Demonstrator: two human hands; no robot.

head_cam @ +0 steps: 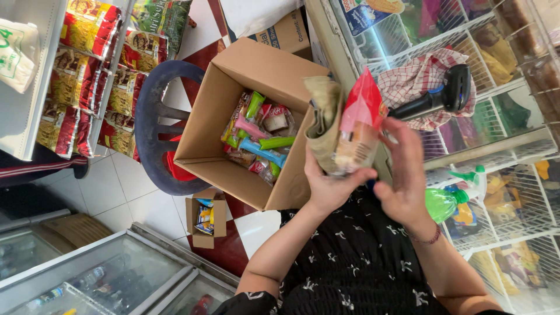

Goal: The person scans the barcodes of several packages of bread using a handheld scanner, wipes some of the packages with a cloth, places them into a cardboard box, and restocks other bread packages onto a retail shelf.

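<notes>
My left hand [331,188] grips a red snack packet [360,125] together with a folded beige cloth [324,116], holding both upright over the edge of a glass-topped freezer. My right hand [402,169] touches the packet's right side with curled fingers. Just left of the hands stands an open cardboard box [217,125] with several colourful sweets and packets inside.
A black barcode scanner [444,96] lies on a red checked cloth [414,79] on the freezer lid. A green spray bottle [452,198] lies right of my wrist. The box rests on a dark plastic chair [153,131]. A small carton [204,219] sits on the floor; shelves of noodle packets [87,76] stand left.
</notes>
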